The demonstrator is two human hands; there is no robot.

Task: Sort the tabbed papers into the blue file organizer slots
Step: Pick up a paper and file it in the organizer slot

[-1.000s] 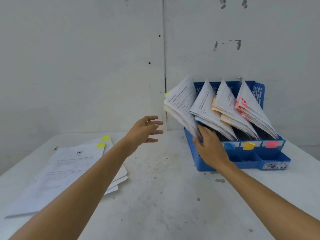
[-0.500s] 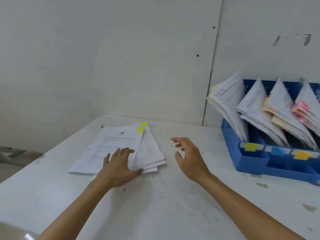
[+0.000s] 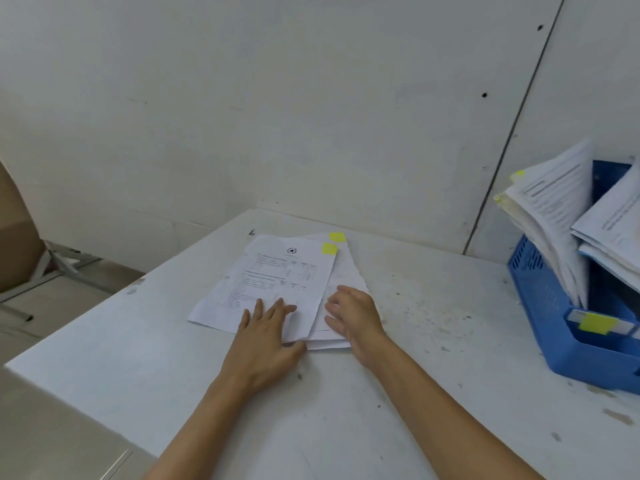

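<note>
Brought right hand (image 3: 353, 315) in onto papers (image 3: 277, 271) beside left hand (image 3: 266, 337), both flat, gripping nothing; light, limp sheets, probably best pinched at near edge.

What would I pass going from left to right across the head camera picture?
Brown cardboard box → left hand → right hand → blue plastic file organizer. The white tabbed papers under the hands overlap them, so they are left out.
</note>
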